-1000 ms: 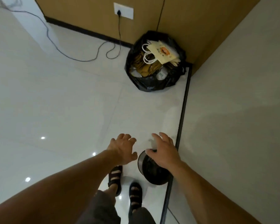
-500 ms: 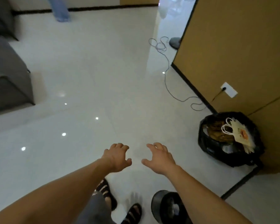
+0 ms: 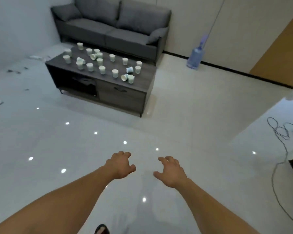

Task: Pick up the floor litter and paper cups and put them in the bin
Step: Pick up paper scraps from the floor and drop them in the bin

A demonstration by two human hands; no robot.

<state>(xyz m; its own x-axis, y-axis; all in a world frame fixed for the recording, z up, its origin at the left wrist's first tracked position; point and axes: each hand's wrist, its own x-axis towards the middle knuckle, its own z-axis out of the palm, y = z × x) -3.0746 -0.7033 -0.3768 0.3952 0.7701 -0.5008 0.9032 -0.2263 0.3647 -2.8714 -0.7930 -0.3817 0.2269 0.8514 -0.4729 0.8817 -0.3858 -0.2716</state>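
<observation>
Head view, left hand (image 3: pixel 120 164), right hand (image 3: pixel 172 172) empty (fingers (image 3: pixel 126 153) slack), paper cups (image 3: pixel 102 70) on table (image 3: pixel 122 97), sofa (image 3: pixel 112 29) behind

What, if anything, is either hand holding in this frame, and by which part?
Nothing is held. The left hand and right hand hover over the floor, both loosely curled and empty; the paper cups sit on the coffee table ahead.

Paper cups (image 3: pixel 115 73), mostly upright, crowd the grey coffee table (image 3: pixel 122 97); litter scraps (image 3: pixel 13 71) dot the glossy floor (image 3: pixel 71 149).

Bare forearms (image 3: pixel 71 195), one dark sandal (image 3: pixel 101 230).
</observation>
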